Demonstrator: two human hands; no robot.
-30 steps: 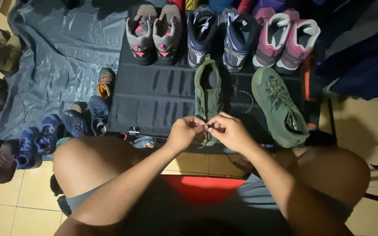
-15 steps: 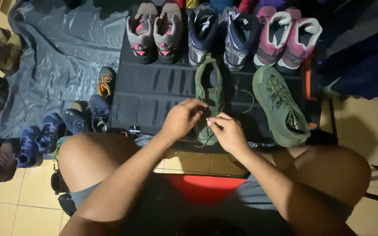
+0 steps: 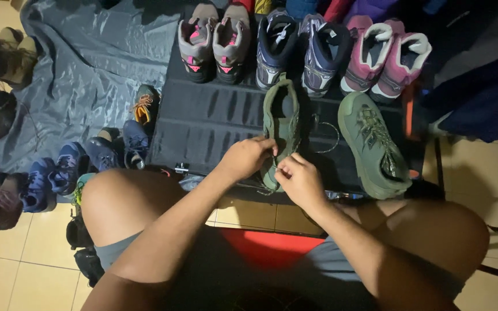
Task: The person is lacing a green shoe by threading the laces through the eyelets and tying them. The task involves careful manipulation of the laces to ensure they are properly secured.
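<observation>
Left hand [image 3: 248,158] shifted up onto green shoe [image 3: 280,118], right hand [image 3: 299,179] pinching lace

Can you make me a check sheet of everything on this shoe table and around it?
Surface: black ribbed mat over the table.
Job's things: olive-green unlaced shoe, its loose lace trailing right.
Clutter: matching green laced shoe; grey-pink pair, navy pair, pink-white pair.
Hands: left hand and right hand both on the unlaced shoe's toe end.
Cables: nothing seen.
Surroundings: grey plastic sheet, blue shoes on the tiled floor.
</observation>
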